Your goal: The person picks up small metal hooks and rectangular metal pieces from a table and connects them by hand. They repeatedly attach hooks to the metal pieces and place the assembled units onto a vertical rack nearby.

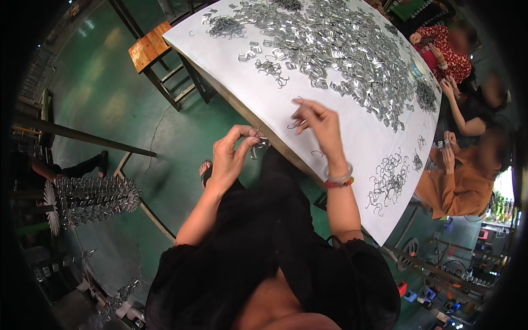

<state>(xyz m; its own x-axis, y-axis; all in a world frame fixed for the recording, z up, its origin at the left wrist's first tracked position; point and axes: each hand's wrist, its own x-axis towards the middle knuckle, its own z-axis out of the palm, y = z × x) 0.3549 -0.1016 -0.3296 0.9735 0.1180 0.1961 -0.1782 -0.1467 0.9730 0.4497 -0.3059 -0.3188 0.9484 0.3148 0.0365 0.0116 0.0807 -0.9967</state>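
The work in hand looks like fitting a bent wire hook onto a small metal clip, and it would go best with the clip kept steady just off the near edge of the table (352, 137) while the wire is brought to it square, so that it seats without twisting. The left hand (231, 157) hovers just past that near edge, over the lap, fingers curled and pinched together on a small shiny metal clip (258, 144); how the piece sits between the fingertips is too small to tell. The right hand (319, 124) is over the white tabletop close to the same edge, thumb and fingertips closed in a pinch on a thin dark wire hook (294, 125), the other fingers loosely spread. A bracelet (338, 179) circles that wrist. Further in, toward the middle and far edge, lies a broad heap of clips (330, 44); a cluster of loose wire hooks (388, 176) lies near the right-hand corner. Other people sit along the far side, busy at the table.
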